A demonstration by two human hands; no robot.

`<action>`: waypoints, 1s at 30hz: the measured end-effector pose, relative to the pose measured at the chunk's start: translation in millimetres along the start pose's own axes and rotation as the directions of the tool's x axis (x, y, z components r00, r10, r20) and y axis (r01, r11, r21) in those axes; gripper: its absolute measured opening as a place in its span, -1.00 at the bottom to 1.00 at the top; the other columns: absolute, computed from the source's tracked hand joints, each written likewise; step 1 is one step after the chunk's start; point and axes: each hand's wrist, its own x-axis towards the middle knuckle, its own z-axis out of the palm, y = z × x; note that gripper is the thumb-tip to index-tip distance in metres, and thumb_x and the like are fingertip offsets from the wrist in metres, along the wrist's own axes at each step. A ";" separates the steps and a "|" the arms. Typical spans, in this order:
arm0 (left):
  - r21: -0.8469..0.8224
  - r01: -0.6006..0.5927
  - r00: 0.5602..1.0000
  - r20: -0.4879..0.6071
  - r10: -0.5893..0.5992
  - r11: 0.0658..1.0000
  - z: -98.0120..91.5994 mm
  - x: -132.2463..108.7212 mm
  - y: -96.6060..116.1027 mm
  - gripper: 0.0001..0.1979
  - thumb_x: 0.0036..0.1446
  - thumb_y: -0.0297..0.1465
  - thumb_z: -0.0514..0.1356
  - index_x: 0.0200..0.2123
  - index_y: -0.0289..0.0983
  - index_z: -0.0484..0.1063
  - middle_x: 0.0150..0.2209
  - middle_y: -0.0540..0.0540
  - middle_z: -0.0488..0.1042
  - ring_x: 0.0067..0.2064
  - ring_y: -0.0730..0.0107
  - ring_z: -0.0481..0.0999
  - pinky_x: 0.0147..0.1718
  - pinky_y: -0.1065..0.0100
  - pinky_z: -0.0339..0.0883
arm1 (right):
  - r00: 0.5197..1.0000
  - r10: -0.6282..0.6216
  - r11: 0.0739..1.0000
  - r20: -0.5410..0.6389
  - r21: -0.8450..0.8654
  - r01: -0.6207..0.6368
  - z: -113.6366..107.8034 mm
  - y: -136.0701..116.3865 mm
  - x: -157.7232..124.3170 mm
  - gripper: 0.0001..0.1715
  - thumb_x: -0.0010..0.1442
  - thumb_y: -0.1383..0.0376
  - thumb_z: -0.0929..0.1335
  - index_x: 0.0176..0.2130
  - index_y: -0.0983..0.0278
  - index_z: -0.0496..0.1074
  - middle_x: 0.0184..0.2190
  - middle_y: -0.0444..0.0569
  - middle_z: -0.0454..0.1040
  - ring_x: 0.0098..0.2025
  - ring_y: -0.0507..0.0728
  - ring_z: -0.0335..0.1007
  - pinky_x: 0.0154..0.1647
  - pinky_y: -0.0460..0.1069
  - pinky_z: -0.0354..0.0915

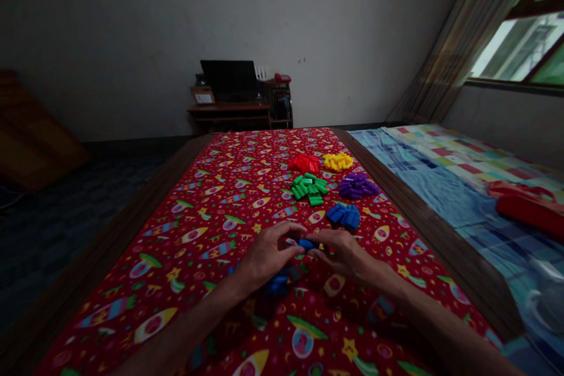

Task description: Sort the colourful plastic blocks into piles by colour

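Note:
Between my hands, just above the red patterned cloth, is a small blue piece (307,244), rounded and short, too small for me to tell its exact kind. My left hand (272,249) pinches its left end with thumb and fingers. On the other end, the fingers of my right hand (341,251) are closed too. Some more blue pieces (277,285) lie on the cloth below my left wrist, which partly hides them. Just beyond my right hand sits a pile of blue pieces (343,216).
Further piles of similar pieces lie beyond: green (309,188), purple (358,185), red (304,163) and yellow (338,161). The cloth (176,247) covers a table with dark wooden edges (396,200). A bed (445,188) stands to the right, a monitor (230,79) at the far wall.

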 end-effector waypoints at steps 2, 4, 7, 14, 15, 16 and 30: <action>0.114 -0.083 0.996 0.020 0.082 0.990 -5.6 -1.4 5.8 -0.79 0.08 -0.40 0.22 -0.17 -0.21 0.49 -0.16 -0.07 0.55 -0.11 0.30 0.54 -0.08 0.31 0.42 | 1.000 -0.026 0.998 0.001 -0.059 0.026 2.9 3.2 -1.4 -0.65 0.31 0.26 0.25 0.04 0.30 0.42 -0.24 0.05 0.57 -0.29 0.07 0.49 -0.27 -0.07 0.34; 0.247 -0.136 0.991 0.049 0.128 0.959 -20.3 -1.7 6.7 -0.79 0.13 -0.37 0.19 -0.14 -0.20 0.48 -0.13 -0.08 0.54 -0.08 0.31 0.53 -0.04 0.30 0.39 | 1.000 -0.012 0.988 -0.001 -0.153 0.011 -5.4 12.8 -3.8 -0.66 0.31 0.26 0.25 0.03 0.30 0.42 -0.22 0.07 0.55 -0.26 0.08 0.46 -0.25 -0.07 0.33; 0.426 -0.105 0.989 0.143 0.047 0.899 -50.8 -9.2 -3.0 -0.70 0.15 -0.30 0.18 -0.03 -0.16 0.45 -0.06 -0.08 0.52 -0.02 0.27 0.50 0.00 0.27 0.36 | 1.000 -0.003 0.936 0.019 -0.351 0.009 -24.2 31.4 -8.6 -0.69 0.31 0.25 0.26 0.00 0.26 0.43 -0.16 0.09 0.50 -0.15 0.12 0.40 -0.16 -0.02 0.29; 0.609 -0.045 0.941 0.292 -0.171 0.792 -82.4 -67.5 -42.4 -0.43 0.09 -0.34 0.22 0.19 -0.03 0.26 0.09 -0.07 0.39 0.09 0.19 0.39 0.05 0.24 0.30 | 0.991 0.112 0.729 -0.078 -0.671 -0.135 -37.0 59.8 -18.3 -0.86 0.23 0.30 0.30 -0.25 0.24 0.47 -0.30 0.03 0.37 -0.26 0.13 0.24 -0.28 -0.01 0.18; 0.612 -0.035 0.948 0.270 -0.167 0.790 -80.5 -72.8 -46.7 -0.43 0.12 -0.36 0.19 0.21 -0.02 0.24 0.07 -0.07 0.39 0.08 0.21 0.40 0.04 0.25 0.31 | 0.990 0.112 0.735 -0.090 -0.662 -0.143 -36.5 61.0 -18.3 -0.87 0.23 0.32 0.30 -0.25 0.24 0.46 -0.31 0.02 0.37 -0.27 0.13 0.24 -0.30 -0.02 0.17; 0.614 -0.033 0.956 0.249 -0.154 0.788 -77.8 -76.0 -50.5 -0.45 0.15 -0.36 0.16 0.22 -0.02 0.22 0.06 -0.07 0.40 0.07 0.23 0.41 0.04 0.25 0.31 | 0.990 0.105 0.753 -0.098 -0.642 -0.144 -35.5 61.1 -17.6 -0.87 0.23 0.33 0.30 -0.25 0.24 0.45 -0.31 0.01 0.36 -0.28 0.12 0.25 -0.31 -0.02 0.17; 0.281 0.048 0.999 0.005 -0.052 0.958 -35.3 1.0 -18.1 -0.45 -0.02 -0.32 0.26 0.10 -0.17 0.36 -0.09 -0.07 0.56 -0.09 0.23 0.55 -0.07 0.21 0.44 | 0.996 -0.085 0.971 -0.040 -0.226 0.074 21.9 -7.8 -4.6 -0.39 0.32 0.26 0.25 0.30 0.18 0.04 0.14 0.13 0.34 0.14 0.15 0.30 0.09 0.10 0.33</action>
